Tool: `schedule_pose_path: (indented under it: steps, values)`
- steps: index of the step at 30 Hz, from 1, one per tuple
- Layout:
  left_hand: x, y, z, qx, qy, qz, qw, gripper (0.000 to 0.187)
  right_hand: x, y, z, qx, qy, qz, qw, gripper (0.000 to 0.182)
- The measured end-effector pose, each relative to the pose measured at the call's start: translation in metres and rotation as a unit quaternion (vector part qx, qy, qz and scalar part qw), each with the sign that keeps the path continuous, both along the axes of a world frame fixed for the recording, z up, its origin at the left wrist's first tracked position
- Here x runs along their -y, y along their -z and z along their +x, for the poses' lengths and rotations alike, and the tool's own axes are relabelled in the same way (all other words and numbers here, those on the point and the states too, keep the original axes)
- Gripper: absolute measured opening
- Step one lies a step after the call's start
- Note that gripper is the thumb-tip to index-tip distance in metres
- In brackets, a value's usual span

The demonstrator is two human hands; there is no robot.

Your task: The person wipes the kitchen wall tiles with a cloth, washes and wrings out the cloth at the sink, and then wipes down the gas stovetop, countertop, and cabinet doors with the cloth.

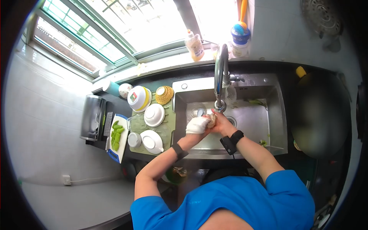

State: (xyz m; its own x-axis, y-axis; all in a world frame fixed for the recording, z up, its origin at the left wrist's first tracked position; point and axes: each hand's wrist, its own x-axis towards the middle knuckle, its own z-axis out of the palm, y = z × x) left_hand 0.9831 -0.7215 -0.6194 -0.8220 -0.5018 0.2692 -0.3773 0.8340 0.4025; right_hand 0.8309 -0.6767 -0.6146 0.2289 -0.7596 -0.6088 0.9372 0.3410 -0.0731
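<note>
My left hand (199,129) is closed at a crumpled white cloth (196,125), which covers most of its fingers. My right hand (223,124) meets it from the other side, its fingers closed around the beige, bunched end of the cloth. Both hands are together over the steel sink (249,132), just below the curved faucet (219,105). Beyond my left hand, a clear round glass dish (193,109) stands in the basin. Whether water runs from the faucet is hard to tell.
Left of the sink, white bowls (154,115) and a yellow bowl (164,94) lie on a green mat (168,132). A cutting board (122,142) holds cut green vegetable pieces. A soap bottle (195,48) stands on the sill. A dark round pan or lid (320,115) is at right.
</note>
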Motion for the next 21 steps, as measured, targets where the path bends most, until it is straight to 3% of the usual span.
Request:
schedule_pose_path:
  steps: [3, 4, 5, 7, 8, 12, 14, 17, 18, 19, 21]
  values:
    - [-0.013, -0.023, 0.018, -0.048, 0.023, 0.0, 0.999, 0.03, 0.026, 0.118, -0.007, 0.021, -0.035, -0.078, 0.996, 0.053]
    - [-0.018, -0.04, 0.027, 0.018, 0.056, 0.048, 0.997, 0.045, 0.023, 0.123, -0.009, 0.075, -0.036, -0.085, 0.993, 0.046]
    - [-0.025, -0.049, 0.032, 0.019, 0.054, 0.05, 0.997, 0.045, 0.02, 0.13, -0.011, 0.076, -0.039, -0.083, 0.993, 0.046]
    - [-0.035, -0.061, 0.04, 0.014, 0.07, 0.024, 0.997, 0.04, 0.017, 0.144, -0.013, -0.153, -0.029, -0.24, 0.958, 0.039]
    - [-0.036, -0.066, 0.043, 0.01, 0.075, 0.026, 0.997, 0.034, 0.02, 0.15, -0.016, 0.001, 0.004, -0.112, 0.994, 0.03]
    - [-0.041, -0.118, 0.048, 0.031, 0.094, 0.091, 0.991, 0.031, 0.019, 0.154, -0.017, 0.024, -0.027, -0.123, 0.992, 0.025]
    - [-0.036, -0.127, 0.051, -0.01, 0.118, 0.094, 0.988, 0.033, 0.015, 0.173, -0.01, -0.201, -0.013, -0.21, 0.957, 0.019]
    - [-0.005, -0.114, 0.05, -0.028, 0.056, 0.178, 0.982, 0.037, -0.006, 0.155, -0.005, -0.303, -0.005, -0.216, 0.928, 0.02]
    - [0.009, -0.107, 0.046, -0.032, 0.02, 0.181, 0.983, 0.039, 0.003, 0.184, -0.014, -0.044, -0.062, -0.122, 0.99, 0.023]
    - [0.025, -0.101, 0.041, -0.036, -0.018, 0.183, 0.982, 0.04, 0.001, 0.158, -0.015, -0.045, -0.063, -0.123, 0.989, 0.023]
    - [0.051, -0.088, 0.024, -0.076, -0.028, 0.215, 0.973, 0.043, -0.016, 0.057, -0.01, 0.099, -0.089, -0.09, 0.987, 0.032]
